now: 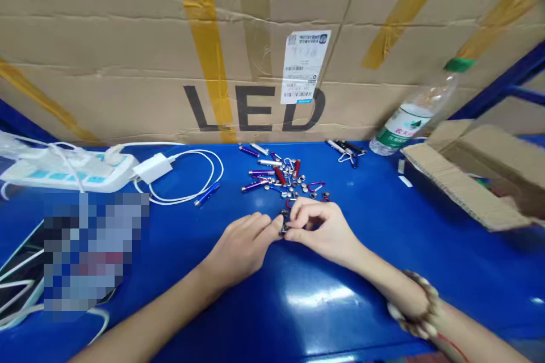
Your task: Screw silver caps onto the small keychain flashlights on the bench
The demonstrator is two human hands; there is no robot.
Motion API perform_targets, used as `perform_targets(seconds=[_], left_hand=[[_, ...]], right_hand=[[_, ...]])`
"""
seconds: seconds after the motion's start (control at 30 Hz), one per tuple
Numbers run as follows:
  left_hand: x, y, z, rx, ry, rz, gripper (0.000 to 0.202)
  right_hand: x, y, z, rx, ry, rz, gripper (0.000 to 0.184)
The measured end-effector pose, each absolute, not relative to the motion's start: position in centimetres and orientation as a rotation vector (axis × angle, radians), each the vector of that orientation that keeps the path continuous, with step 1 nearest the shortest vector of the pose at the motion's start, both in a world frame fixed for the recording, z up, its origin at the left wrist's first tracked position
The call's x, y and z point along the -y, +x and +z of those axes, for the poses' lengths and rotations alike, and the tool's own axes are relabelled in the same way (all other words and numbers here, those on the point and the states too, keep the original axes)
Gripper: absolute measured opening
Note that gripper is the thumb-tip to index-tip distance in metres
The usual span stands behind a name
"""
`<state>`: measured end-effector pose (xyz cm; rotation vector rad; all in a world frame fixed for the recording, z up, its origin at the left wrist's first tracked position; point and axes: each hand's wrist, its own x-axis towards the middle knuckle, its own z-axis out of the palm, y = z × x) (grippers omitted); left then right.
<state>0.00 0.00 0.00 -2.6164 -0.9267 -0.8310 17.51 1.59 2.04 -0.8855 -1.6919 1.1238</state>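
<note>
My left hand [242,247] and my right hand [327,232] meet at the middle of the blue table, both closed. Between their fingertips is a small dark metal piece [284,230], mostly covered, so its exact kind is unclear. Just beyond the fingers lies a loose pile: purple penlights [254,185], a silver penlight [269,163], short red tubes [280,175], a purple carabiner clip [316,186] and several small round silver parts that look like button cells [293,189]. A red clip lies partly hidden behind my right hand.
A large cardboard box [140,68] marked LED walls off the back. At left are a power strip [106,180], a white charger [153,168] with cables, and a blue penlight [207,194]. Black penlights [349,147], a water bottle [404,122] and an open carton [464,181] stand right.
</note>
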Motion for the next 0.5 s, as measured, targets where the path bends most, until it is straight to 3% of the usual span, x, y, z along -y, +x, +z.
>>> perform_targets(seconds=[0.23, 0.5], left_hand=[[0.1, 0.3, 0.4, 1.033, -2.687, -0.943, 0.024], [0.2, 0.6, 0.5, 1.461, -2.856, -1.097, 0.021]], right_hand=[[-1.4, 17.3, 1.8, 1.627, -0.979, 1.229, 0.027], [-2.1, 18.3, 1.9, 1.779, -0.965, 0.991, 0.016]])
